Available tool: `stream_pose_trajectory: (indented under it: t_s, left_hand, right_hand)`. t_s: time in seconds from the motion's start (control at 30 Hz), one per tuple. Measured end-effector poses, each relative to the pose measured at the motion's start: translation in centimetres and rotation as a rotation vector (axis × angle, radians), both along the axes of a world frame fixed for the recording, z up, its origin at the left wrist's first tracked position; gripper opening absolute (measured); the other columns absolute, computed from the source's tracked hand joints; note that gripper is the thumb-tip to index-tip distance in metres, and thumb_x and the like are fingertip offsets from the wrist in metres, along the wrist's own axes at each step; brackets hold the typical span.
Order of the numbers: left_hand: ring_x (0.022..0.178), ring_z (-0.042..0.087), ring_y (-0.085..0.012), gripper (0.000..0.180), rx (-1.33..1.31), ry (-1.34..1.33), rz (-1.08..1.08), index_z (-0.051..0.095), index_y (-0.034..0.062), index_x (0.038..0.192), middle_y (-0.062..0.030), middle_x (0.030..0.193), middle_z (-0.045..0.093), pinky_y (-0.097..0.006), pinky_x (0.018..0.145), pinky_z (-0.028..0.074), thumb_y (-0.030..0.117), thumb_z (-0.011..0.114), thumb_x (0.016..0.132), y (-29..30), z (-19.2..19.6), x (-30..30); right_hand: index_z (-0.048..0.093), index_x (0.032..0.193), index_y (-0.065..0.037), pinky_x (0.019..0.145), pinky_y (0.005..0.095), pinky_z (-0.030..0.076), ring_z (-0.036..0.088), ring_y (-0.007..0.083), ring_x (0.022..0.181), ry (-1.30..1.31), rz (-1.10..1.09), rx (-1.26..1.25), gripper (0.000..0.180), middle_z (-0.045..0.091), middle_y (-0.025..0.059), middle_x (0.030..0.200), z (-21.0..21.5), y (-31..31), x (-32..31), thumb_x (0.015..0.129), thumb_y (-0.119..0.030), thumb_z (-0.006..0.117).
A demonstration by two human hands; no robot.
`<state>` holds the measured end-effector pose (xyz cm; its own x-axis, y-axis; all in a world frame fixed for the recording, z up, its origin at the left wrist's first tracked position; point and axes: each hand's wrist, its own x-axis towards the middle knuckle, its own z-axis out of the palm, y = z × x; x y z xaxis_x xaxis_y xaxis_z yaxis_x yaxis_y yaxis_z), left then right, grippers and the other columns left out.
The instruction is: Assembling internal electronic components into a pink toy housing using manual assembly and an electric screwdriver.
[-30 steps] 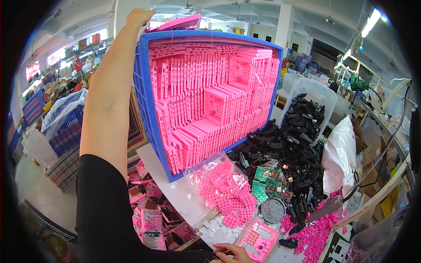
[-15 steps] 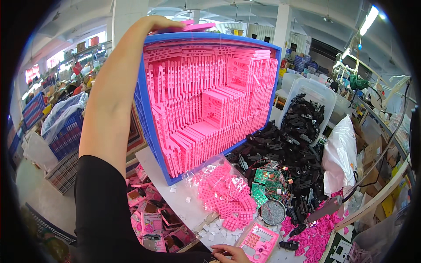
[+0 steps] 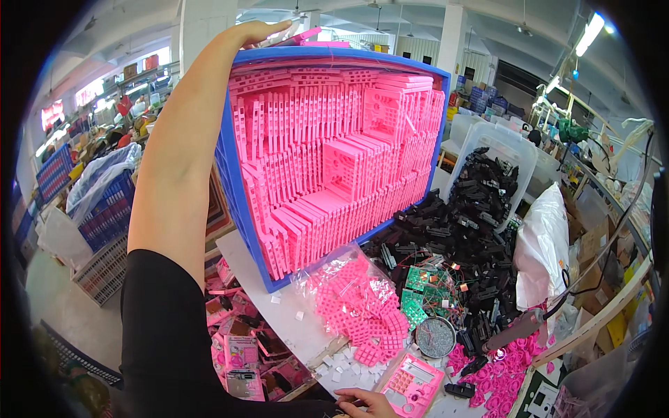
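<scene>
My left arm reaches up to the top of a tall blue crate [image 3: 273, 284], which stands on its side with its open face toward me. Pink plastic casings [image 3: 313, 230] fill it in tight rows. At the crate's upper edge, my left hand [image 3: 259, 32] is closed on a flat pink panel [image 3: 304, 36], its fingertips partly hidden. Low in the view my right hand [image 3: 368, 403] rests with loosely bent, parted fingers and nothing visible in them. Beside it lies a pink casing [image 3: 418, 382] with a keypad and a round opening.
A clear bag of pink keypads [image 3: 348, 292] lies before the crate. Right of it are green circuit boards [image 3: 416, 296], a round tin [image 3: 435, 337], black parts [image 3: 481, 202], a grey-handled tool [image 3: 516, 330] and magenta pieces [image 3: 498, 383]. Finished-looking pink units [image 3: 242, 355] sit lower left.
My left hand has risen slightly above the crate's top, and the pink panel there is tilted more steeply. My right hand has stayed in place beside the casing.
</scene>
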<state>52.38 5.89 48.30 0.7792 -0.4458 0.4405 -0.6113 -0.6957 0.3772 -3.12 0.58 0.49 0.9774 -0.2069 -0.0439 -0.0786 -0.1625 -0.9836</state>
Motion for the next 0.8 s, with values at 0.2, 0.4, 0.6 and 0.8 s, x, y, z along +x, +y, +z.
stream_pose_trajectory:
  t_s: [0.2, 0.4, 0.6, 0.8]
  left_hand:
    - [0.124, 0.055, -0.0420, 0.117, 0.047, -0.074, 0.074, 0.046, 0.0013, 0.147, -0.0290, 0.140, 0.052, -0.054, 0.101, 0.042, 0.093, 0.038, 0.074, 1.4, 0.8, 0.2]
    - [0.120, 0.058, -0.0421, 0.113, 0.052, 0.011, 0.005, 0.049, 0.0001, 0.144, -0.0285, 0.137, 0.054, -0.059, 0.100, 0.041, 0.090, 0.038, 0.077, 1.7, 0.3, 1.7]
    - [0.110, 0.064, -0.0381, 0.108, 0.023, -0.111, -0.008, 0.054, -0.0051, 0.137, -0.0264, 0.132, 0.058, -0.056, 0.096, 0.045, 0.085, 0.041, 0.081, 2.3, 0.6, 5.3]
    - [0.097, 0.068, -0.0367, 0.102, 0.049, -0.211, -0.074, 0.064, -0.0075, 0.120, -0.0246, 0.121, 0.064, -0.055, 0.088, 0.048, 0.084, 0.039, 0.083, 2.0, 0.2, 7.3]
  right_hand:
    - [0.066, 0.119, -0.002, 0.076, 0.0307, 0.054, 0.067, 0.0171, 0.085, 0.029, 0.003, -0.006, 0.030, 0.071, 0.0101, 0.093, 1.1, 0.7, -0.1, 0.093, -0.016, 0.069]
    - [0.066, 0.119, -0.002, 0.075, 0.0299, 0.053, 0.066, 0.0163, 0.085, 0.036, 0.008, -0.021, 0.029, 0.070, 0.0093, 0.092, 0.9, 0.9, -0.6, 0.093, -0.016, 0.068]
    - [0.065, 0.120, -0.002, 0.076, 0.0300, 0.053, 0.066, 0.0165, 0.086, 0.013, 0.004, -0.041, 0.029, 0.070, 0.0092, 0.094, 0.8, 1.3, -1.0, 0.094, -0.015, 0.067]
    - [0.065, 0.121, -0.003, 0.077, 0.0300, 0.053, 0.066, 0.0174, 0.086, 0.037, -0.016, -0.025, 0.030, 0.070, 0.0100, 0.094, 0.8, 1.5, -1.0, 0.094, -0.015, 0.068]
